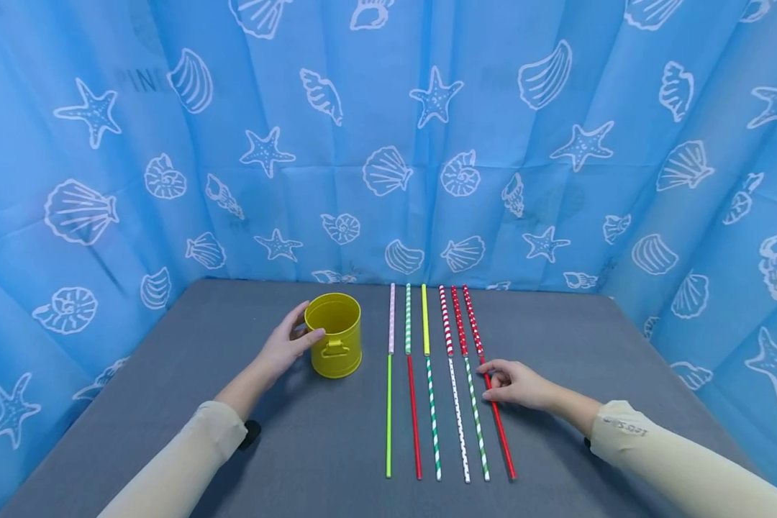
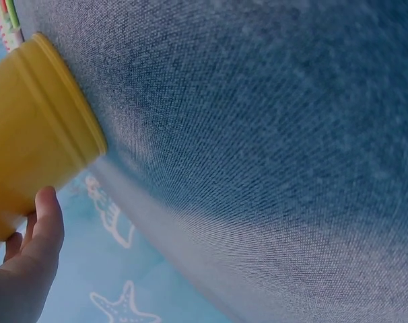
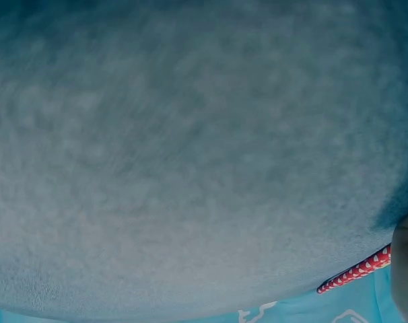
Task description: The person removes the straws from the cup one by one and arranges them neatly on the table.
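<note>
Two hands at work: right hand (image 1: 516, 383) pinches plain red straw (image 1: 500, 424), rightmost, long axis near-to-far; left hand (image 1: 289, 341) cups yellow tin (image 1: 334, 334) at left, nearer it.

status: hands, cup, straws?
Left hand grips yellow cup. Right hand pinches plain red straw, outermost in row. Nothing between straw and cup but other straws.
</note>
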A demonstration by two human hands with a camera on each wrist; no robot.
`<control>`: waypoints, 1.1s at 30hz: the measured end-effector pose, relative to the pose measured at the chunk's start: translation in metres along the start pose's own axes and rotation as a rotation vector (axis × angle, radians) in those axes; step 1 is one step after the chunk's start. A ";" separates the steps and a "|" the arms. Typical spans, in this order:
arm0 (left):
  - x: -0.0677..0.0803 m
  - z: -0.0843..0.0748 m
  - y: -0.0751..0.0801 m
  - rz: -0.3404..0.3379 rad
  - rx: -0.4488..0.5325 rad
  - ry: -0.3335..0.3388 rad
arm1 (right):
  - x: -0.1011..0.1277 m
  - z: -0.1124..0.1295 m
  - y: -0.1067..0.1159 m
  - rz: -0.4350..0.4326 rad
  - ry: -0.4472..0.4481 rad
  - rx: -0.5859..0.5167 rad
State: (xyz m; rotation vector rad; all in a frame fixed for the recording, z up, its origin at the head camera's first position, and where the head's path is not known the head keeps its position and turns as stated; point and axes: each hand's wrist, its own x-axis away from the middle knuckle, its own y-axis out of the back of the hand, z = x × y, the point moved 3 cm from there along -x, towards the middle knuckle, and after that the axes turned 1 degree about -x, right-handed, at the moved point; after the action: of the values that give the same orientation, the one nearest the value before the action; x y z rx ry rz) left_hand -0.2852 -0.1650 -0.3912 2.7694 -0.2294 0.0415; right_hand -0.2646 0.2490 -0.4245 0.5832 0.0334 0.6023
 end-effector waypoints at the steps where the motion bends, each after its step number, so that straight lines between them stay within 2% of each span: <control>1: 0.000 0.000 0.000 -0.001 0.003 -0.001 | -0.001 0.000 0.000 0.001 0.005 0.007; 8: 0.002 0.004 0.004 0.001 0.014 -0.004 | -0.005 0.000 -0.003 0.032 0.030 0.050; 20: 0.001 0.007 0.009 0.026 -0.015 -0.002 | -0.009 -0.002 -0.002 0.012 0.006 0.026; 33: 0.012 0.012 0.029 0.033 -0.032 -0.004 | -0.011 -0.004 0.004 -0.003 0.007 0.031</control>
State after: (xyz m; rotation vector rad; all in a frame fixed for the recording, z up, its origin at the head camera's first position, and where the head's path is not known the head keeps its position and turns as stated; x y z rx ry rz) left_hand -0.2782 -0.1980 -0.3917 2.7339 -0.2749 0.0405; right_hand -0.2763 0.2472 -0.4271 0.6107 0.0498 0.6016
